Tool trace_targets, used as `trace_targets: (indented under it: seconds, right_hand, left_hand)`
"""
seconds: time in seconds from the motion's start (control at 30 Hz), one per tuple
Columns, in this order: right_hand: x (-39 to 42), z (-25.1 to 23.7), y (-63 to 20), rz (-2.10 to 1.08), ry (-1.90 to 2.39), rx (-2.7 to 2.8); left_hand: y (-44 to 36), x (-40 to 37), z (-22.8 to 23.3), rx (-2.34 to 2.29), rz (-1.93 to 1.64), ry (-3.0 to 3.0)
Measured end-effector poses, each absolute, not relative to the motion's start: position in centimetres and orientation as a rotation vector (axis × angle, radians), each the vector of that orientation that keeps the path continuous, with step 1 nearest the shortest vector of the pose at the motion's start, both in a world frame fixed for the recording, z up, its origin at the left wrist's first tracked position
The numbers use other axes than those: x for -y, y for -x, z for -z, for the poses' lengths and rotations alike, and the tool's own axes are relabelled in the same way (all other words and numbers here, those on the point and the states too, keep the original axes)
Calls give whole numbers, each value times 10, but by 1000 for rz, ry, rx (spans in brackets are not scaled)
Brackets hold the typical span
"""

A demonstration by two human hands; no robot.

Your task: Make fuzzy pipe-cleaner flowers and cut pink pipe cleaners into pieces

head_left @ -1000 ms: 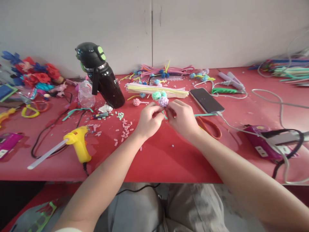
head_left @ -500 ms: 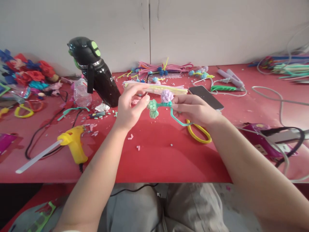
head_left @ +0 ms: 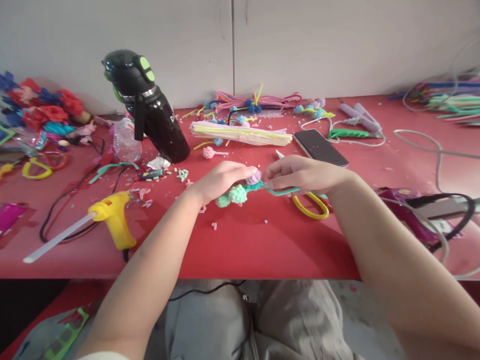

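A red tabletop [head_left: 243, 245] is spread across the whole scene, strewn with craft bits. Far left of centre, a black bottle [head_left: 150, 110] with green buttons is seen leaning, and a clear plastic bottle [head_left: 126, 142] is tucked just beside it. At near left a yellow glue gun [head_left: 112, 219] is laid on its side, a white glue stick poking out toward the left. A bundle of pale pipe cleaners [head_left: 240, 134] is stretched out at far centre, with a dark phone [head_left: 319, 147] lying just to its right. Yellow-handled scissors [head_left: 309, 207] are partly hidden under the right hand [head_left: 303, 175]. That hand is closed in a pinch on the teal stem of a pipe-cleaner flower sprig [head_left: 243, 189], which is held just above the tabletop at centre. The left hand [head_left: 217, 181] is curled around the sprig's other end, fingertips pressed onto the lilac bud, while the mint-green buds are left hanging below. Pale snippets [head_left: 183, 175] are scattered left of the hands.
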State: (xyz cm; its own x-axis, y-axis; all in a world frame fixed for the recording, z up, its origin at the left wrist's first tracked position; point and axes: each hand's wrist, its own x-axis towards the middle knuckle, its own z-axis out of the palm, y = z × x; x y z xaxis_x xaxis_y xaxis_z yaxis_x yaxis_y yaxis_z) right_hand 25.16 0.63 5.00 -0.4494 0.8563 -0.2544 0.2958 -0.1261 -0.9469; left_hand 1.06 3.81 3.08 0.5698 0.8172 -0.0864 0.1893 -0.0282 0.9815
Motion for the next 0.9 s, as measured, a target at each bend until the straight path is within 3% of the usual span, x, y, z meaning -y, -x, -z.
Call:
trace_targets:
  seconds: [0.27, 0.9]
  right_hand:
    - [-10, -46, -250, -1386, 1234, 1871]
    - [-5, -43, -240, -1119, 1219, 1855]
  left_hand:
    - [-15, -35, -28, -824, -428, -1300]
    - [-26, -37, -24, -787, -698, -1229]
